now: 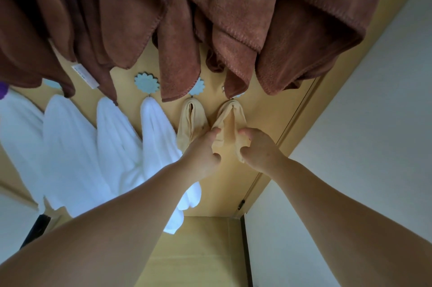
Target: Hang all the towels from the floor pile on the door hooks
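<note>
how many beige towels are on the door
2. The left beige towel hangs beside the white towels; the right beige towel hangs next to it, held by the left hand and right hand. Brown towels above may hide more.

On the door (210, 193) I see upper towels (233, 18) hanging above a lower row (70, 146) (six side by side), the left hand (201, 153) and right hand (259, 149) holding either side of the rightmost towel (230, 118), a wall (362, 123) right of the door.

Left hand (203, 153) and right hand (259, 151) are pinching a beige towel (230, 118) hanging on the door (275, 100). White towels (152, 135) and brown towels (233, 18) are hanging alongside.
</note>
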`<state>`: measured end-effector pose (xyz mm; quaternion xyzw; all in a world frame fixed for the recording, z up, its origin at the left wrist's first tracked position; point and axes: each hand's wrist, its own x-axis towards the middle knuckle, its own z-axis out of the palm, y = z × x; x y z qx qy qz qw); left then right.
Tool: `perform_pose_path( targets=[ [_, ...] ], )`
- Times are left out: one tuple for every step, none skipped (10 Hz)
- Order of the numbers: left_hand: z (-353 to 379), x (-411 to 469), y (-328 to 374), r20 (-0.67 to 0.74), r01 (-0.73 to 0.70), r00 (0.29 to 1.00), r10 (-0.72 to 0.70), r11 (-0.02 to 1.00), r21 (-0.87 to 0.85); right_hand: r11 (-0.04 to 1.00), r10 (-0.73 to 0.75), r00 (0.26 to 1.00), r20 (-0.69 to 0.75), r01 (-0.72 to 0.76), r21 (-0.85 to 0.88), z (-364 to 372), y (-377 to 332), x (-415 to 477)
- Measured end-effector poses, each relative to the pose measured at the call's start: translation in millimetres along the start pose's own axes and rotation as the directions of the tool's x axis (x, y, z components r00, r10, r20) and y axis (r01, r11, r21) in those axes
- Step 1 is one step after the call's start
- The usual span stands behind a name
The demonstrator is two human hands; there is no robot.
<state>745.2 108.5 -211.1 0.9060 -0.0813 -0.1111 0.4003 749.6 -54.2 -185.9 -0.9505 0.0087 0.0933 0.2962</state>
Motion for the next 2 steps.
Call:
perform_pose_path(
  targets=[
    [-4.1, -13.5, -5.5, 0.006, -0.024, 1.0, 0.024, 1.0, -0.008, 1.0, 0.011, 1.0, 0.01, -0.011, -0.025, 3.0, 1.9, -12.7],
    [-11.5, -30.3, -5.3, -0.001, -0.05, 0.999, 0.05, 0.999, 0.002, 0.999, 0.033, 0.999, 0.002, -0.033, -0.035, 0.5, -2.2, -31.1]
  ],
)
